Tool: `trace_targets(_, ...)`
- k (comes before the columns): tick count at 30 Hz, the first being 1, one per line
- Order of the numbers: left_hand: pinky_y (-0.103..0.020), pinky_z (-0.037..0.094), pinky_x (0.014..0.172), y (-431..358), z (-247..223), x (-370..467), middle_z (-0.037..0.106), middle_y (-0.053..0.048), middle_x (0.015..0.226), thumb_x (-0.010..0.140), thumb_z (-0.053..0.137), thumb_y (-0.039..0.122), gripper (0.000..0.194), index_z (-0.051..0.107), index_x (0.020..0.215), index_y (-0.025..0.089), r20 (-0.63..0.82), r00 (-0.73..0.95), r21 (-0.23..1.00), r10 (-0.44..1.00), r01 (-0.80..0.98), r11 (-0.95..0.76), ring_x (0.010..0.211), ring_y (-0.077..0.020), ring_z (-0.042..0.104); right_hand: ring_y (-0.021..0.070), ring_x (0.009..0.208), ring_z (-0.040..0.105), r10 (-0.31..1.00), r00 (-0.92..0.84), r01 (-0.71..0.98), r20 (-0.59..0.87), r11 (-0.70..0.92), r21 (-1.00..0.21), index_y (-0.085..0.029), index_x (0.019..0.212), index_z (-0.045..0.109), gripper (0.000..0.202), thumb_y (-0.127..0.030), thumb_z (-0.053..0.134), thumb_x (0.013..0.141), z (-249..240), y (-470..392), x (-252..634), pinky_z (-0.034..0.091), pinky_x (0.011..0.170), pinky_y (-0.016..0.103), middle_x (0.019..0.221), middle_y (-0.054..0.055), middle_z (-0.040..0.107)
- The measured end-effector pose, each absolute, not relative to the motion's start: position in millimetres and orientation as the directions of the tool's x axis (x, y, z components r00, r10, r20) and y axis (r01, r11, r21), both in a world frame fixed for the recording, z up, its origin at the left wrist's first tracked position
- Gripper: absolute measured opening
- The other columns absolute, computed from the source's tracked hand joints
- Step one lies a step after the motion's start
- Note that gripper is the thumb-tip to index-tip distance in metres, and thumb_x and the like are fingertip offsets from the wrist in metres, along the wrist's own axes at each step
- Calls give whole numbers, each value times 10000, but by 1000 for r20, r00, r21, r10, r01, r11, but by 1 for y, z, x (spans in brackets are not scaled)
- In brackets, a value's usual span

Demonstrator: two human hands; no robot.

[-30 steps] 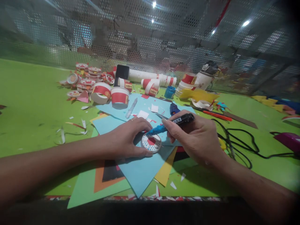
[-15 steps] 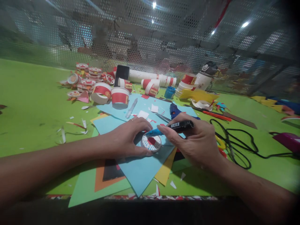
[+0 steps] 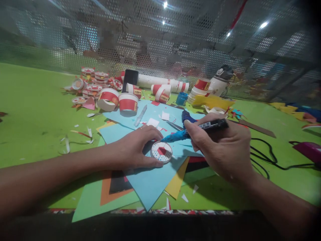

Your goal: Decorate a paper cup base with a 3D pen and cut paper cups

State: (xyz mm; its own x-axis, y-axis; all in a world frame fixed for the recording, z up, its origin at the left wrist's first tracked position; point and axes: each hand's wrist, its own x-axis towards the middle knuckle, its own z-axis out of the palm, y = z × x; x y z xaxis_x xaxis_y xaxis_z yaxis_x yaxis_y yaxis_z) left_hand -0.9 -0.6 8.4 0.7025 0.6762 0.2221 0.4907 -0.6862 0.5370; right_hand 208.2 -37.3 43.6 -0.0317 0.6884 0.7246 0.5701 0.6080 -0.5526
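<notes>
Between the thumb and fingers of my left hand (image 3: 136, 147) is a small round paper disc (image 3: 162, 152), gripped at its left edge. Its white face carries a red centre, dark dividing lines and blue dots in some of the sections. A black marker (image 3: 203, 129) with a blue-stained front end is pinched in my right hand (image 3: 220, 144). The marker's tip hangs just above the disc's upper edge; I cannot tell whether it touches. Under the disc lie light blue paper sheets (image 3: 147, 187).
Several red-and-white paper cups (image 3: 128, 103) stand behind. A blue paint jar (image 3: 182, 98), a white bottle (image 3: 217, 85) and a stack of decorated discs (image 3: 94, 88) are at the back. A black cord (image 3: 263, 147) runs right. Paper scraps lie about.
My right hand has drawn the marker to the right and a little up, off the disc's face, uncovering its upper part. My left hand and the disc have stayed put.
</notes>
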Motion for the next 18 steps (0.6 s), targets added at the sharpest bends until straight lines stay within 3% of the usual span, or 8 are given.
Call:
trace_targets(6,-394,440,918,1,7,-1,556,-96,1126,754,731,416,450,554,1080,161,220,712,557,667,470,-685,1053,-246,514,79,422,410,713,-91,559,695,614,-557,-196,599,573,259,-279,661,828,43,-37,207,332,428,233,471,-60,496)
trace_targets(10,-385,435,928,2,6,-1,554,-95,1147,759,727,417,445,543,1075,162,247,713,546,657,457,-702,1071,-241,516,74,450,473,780,-99,493,618,578,-650,-164,690,641,153,-237,666,822,46,-35,206,377,442,211,505,-53,542)
trace_targets(15,-385,434,924,1,6,-1,557,-91,1135,752,732,429,448,555,1065,161,239,711,538,661,470,-700,1074,-249,516,75,388,445,905,-100,239,413,425,-873,-170,752,662,196,-349,708,817,46,-29,210,358,388,216,449,-69,502)
trace_targets(18,-383,446,889,0,9,0,553,-93,1120,744,737,445,469,562,1065,152,212,704,546,678,490,-680,1045,-252,520,88,403,453,937,-133,68,323,334,-940,-201,788,670,175,-366,724,814,43,-24,218,372,396,229,457,-73,495)
